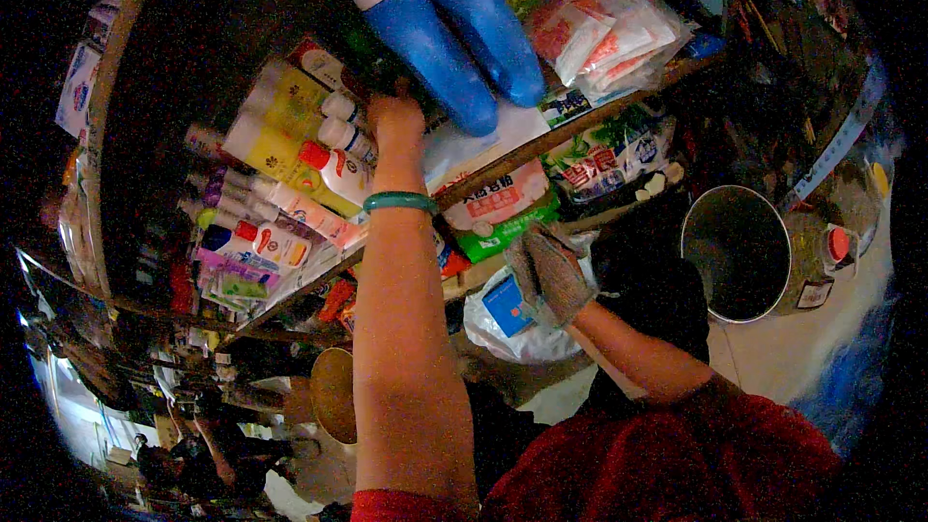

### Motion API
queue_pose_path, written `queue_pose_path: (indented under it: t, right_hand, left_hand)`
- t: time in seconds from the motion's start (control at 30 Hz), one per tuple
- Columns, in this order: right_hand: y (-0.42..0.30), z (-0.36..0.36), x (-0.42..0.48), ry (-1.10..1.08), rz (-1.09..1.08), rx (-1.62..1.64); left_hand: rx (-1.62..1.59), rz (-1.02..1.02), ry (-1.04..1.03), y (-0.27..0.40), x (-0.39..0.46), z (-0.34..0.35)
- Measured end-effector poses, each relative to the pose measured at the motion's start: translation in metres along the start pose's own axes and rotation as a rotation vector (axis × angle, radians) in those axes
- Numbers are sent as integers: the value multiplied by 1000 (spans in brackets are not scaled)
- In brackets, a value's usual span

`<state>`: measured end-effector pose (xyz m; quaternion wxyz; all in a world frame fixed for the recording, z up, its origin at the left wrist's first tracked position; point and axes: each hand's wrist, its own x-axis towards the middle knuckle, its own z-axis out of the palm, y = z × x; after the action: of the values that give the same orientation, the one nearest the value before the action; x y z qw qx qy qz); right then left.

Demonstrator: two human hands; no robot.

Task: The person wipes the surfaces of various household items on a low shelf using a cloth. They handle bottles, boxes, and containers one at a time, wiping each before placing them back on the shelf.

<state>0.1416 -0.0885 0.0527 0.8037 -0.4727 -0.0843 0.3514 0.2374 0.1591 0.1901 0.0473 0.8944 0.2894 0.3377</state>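
My left hand (396, 119) reaches into the shelf between white-capped bottles (348, 136) and two large blue bottles (442, 61). Its fingers are lost in shadow, so what they touch is unclear. A green bangle (400, 202) circles that wrist. Lower down on the right, my right hand (554, 279) is covered by a greyish knitted glove or cloth. Beside it a blue packet (509, 308) lies against a white plastic bag (482, 330); whether the hand grips either is not plain. Yellow packs (279, 127) and a red-capped white bottle (341, 170) stand left of my left wrist.
Tubes and bottles (268, 239) crowd the shelf's left end. A clear bag of red-and-white packets (605, 32) lies at upper right. Below the wooden shelf edge (533, 148) sit a pink pack (500, 196) and a green pack (500, 232). A round bin (736, 254) stands at right.
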Motion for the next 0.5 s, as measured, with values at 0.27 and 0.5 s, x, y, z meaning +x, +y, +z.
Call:
queue_pose_path:
  t: [0.27,0.5]
  right_hand:
    - [41,-19,27,-66,-200,-183]
    - [9,11,4,-1,142,566]
  left_hand:
    - [-51,6,9,10,4,16]
    - [-59,-10,17,-1,9,17]
